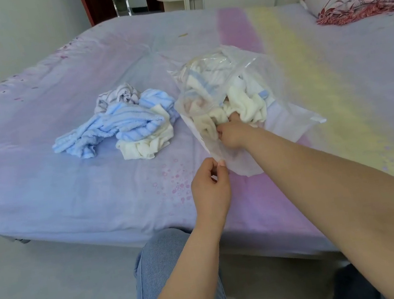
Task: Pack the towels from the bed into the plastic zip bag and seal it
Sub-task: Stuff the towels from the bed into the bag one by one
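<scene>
A clear plastic zip bag (252, 82), mouth open, holds cream towels (243, 107); a blue-and-cream towel heap (120, 131) lies beside it.

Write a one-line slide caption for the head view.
Left hand holds the zip bag open while right hand pushes a cream towel inside.

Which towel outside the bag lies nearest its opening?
The cream towel, at the pile's right end beside the bag; the blue striped towel and grey one lie further left.

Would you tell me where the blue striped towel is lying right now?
The blue striped towel lies crumpled on the bed, left of the plastic zip bag, against a cream towel.
</scene>
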